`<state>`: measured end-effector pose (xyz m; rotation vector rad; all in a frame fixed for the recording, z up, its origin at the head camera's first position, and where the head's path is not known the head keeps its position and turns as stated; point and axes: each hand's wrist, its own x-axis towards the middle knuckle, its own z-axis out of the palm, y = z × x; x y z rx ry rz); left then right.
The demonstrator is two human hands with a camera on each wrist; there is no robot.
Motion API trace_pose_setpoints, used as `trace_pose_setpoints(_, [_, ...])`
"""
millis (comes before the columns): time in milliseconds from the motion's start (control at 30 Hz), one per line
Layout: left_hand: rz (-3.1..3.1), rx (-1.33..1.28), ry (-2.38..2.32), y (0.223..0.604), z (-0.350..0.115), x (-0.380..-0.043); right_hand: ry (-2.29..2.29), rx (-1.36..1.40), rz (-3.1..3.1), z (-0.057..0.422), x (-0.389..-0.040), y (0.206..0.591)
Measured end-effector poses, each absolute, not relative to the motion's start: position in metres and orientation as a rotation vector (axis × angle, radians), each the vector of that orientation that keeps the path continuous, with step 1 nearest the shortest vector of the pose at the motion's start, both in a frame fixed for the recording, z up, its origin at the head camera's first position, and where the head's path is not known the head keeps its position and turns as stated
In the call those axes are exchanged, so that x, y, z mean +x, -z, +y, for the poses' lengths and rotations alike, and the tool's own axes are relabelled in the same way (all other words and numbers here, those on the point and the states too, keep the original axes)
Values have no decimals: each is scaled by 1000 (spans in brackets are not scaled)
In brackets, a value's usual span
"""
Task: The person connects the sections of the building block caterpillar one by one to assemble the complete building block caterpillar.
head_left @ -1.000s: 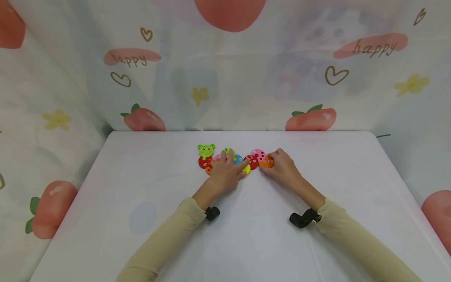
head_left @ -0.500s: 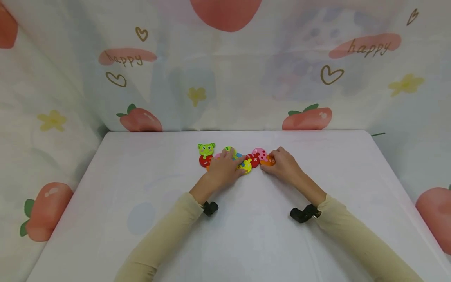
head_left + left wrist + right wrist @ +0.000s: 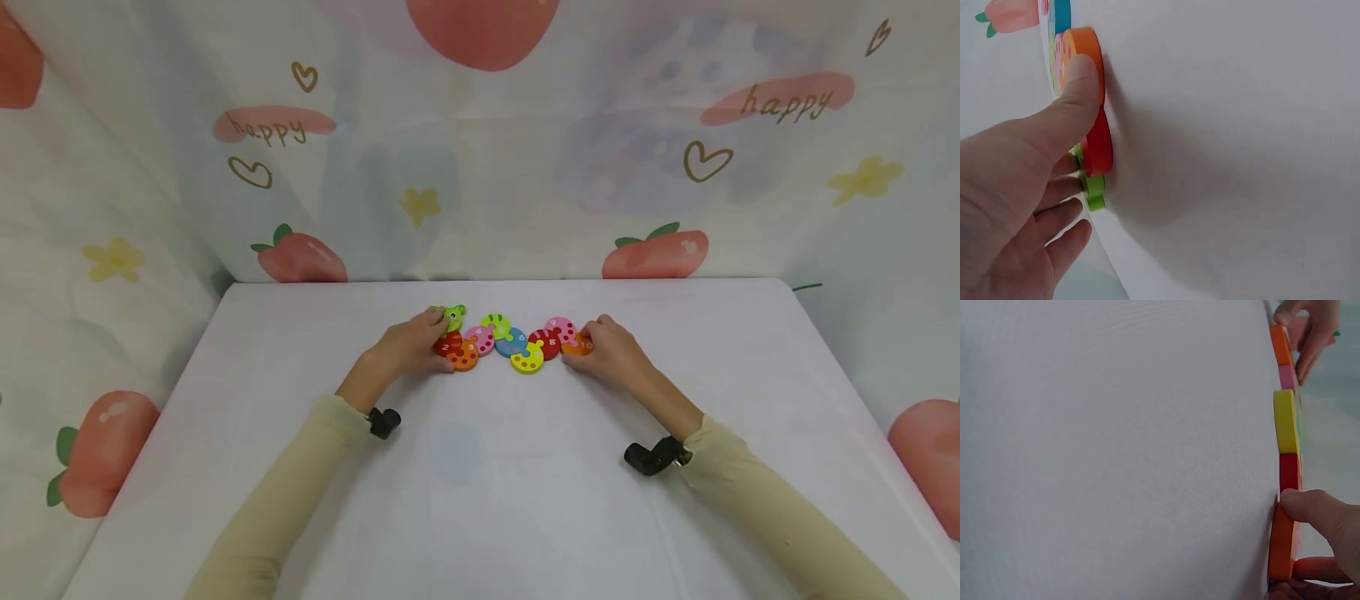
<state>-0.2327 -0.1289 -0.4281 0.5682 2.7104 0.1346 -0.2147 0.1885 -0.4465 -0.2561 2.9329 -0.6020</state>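
A caterpillar number puzzle point(image 3: 510, 342) lies on the table, its round coloured pieces joined in a zigzag chain. My left hand point(image 3: 405, 343) holds the left end. Its thumb presses the edge of the orange piece numbered 3 point(image 3: 1088, 40), and its fingers reach round to the green face piece point(image 3: 454, 317), partly covering it and the red piece numbered 2 point(image 3: 448, 342). At the other end, my right hand point(image 3: 611, 352) grips the orange piece numbered 10 point(image 3: 1282, 540) between thumb and fingers. Pink, blue, yellow and red pieces show between the hands.
The white-covered table point(image 3: 480, 500) stretches in front of the puzzle. A printed cloth backdrop point(image 3: 480, 167) rises behind its far edge and along the sides. Each wrist wears a black camera, such as the right wrist camera point(image 3: 651, 457).
My left hand has moved left from over the chain's middle to its face end, uncovering the middle pieces. The chain has shifted slightly right, with my right hand still on piece 10.
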Motion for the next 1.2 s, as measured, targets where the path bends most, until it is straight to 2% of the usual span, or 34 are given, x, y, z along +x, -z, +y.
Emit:
trace_pose_setpoints(933, [2844,590,-2,446,-118,-239,371,-216,2788,180,-228,426])
trace_pose_setpoints(1200, [2835,542,-35,436,-116,-231,381,-198,2811,179,-226,428])
